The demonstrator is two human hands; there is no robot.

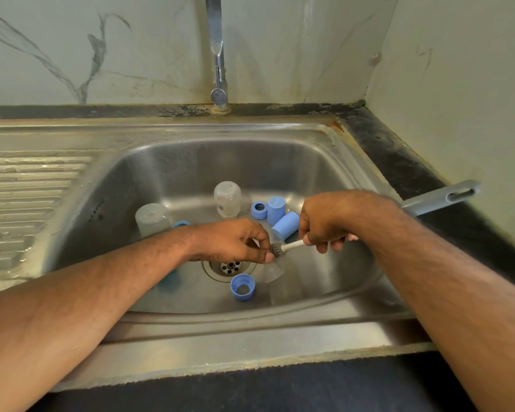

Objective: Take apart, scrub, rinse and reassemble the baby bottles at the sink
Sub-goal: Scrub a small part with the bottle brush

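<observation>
On the far left the ribbed draining board [27, 185] of the steel sink [333, 162] lies wet. Inside the basin, an upturned clear bottle [151, 219] stands at the left, with a blue ring [181, 224] just beside it. The left hand [232, 240] hovers over the drain [229, 266], its fingertips pinched on something small that I cannot make out, likely a clear teat. Behind it a second clear bottle [227, 199] stands mouth down. Below the drain lies a blue collar [242, 286]; another blue collar [259, 210] and two blue caps [276, 210] [285, 225] sit near the back right. The small brush [286, 248] has its bristles against the pinched piece, and the right hand [321, 224] grips its white handle with curled fingers. A larger grey brush handle [446, 195] rests on the bench at the right.

The parts look light and stiff, and slippery when wet. A teat would be soft and apt to fold, so it is best pinched at its thick base rim. The bottles are best held round the body.
</observation>
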